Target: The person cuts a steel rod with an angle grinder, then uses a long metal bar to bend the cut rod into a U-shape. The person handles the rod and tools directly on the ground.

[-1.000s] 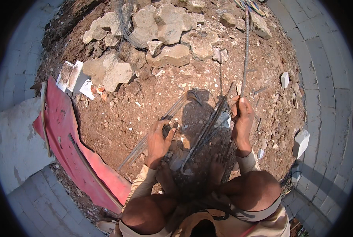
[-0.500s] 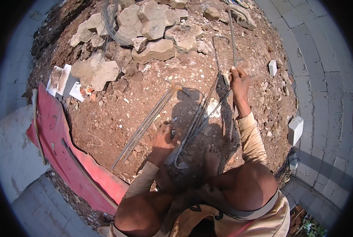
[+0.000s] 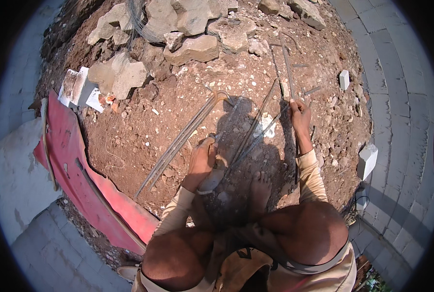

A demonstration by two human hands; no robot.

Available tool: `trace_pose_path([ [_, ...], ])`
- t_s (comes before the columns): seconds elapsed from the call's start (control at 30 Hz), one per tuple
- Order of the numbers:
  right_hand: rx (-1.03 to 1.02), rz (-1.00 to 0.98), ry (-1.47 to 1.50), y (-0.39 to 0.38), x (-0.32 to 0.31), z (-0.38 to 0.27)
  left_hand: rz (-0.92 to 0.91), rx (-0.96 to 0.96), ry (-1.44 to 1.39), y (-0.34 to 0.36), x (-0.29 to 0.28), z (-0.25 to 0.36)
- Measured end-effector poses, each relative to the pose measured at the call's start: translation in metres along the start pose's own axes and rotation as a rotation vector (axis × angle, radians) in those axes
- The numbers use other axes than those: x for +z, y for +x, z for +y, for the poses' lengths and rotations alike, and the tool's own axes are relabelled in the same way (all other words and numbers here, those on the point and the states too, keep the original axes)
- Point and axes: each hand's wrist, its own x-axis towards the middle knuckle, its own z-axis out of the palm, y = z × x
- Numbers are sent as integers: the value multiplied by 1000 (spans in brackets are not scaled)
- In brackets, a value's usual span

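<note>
I squat on reddish dirt. My left hand is closed around the near ends of bent steel rods that slant up to the right. My right hand reaches farther out and grips the far part of those rods, beside a long upright steel bar. A hooked pair of steel rods lies on the soil just left of my left hand. My bare foot rests on the ground between my knees.
A pile of broken stones lies at the top, with coiled wire beside it. A red sheet edges the dirt on the left. White blocks sit on the right, near grey paving.
My right hand has stretched outward along the rods. My left hand has shifted slightly right and stays on the rod ends. The view has tilted down toward my knees.
</note>
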Motion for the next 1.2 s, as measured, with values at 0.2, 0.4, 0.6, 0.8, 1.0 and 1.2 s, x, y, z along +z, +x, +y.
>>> trace_pose_path([
  [0.2,100,-59,89,-27,-17,5,83,31,121,2,-80,11],
  [0.4,120,-7,77,-43,-28,-4,337,-155,-257,-6,-136,25],
  [0.6,115,-34,132,-52,-28,-15,610,-47,-958,13,-129,19],
  [0.8,112,-38,169,-65,-26,-19,586,-336,-1401,38,-88,9],
  [1.0,77,-29,327,-88,-9,-44,-54,-395,-899,8,-22,17],
  [1.2,112,-191,653,-105,52,-72,-302,-249,-752,9,25,31],
])
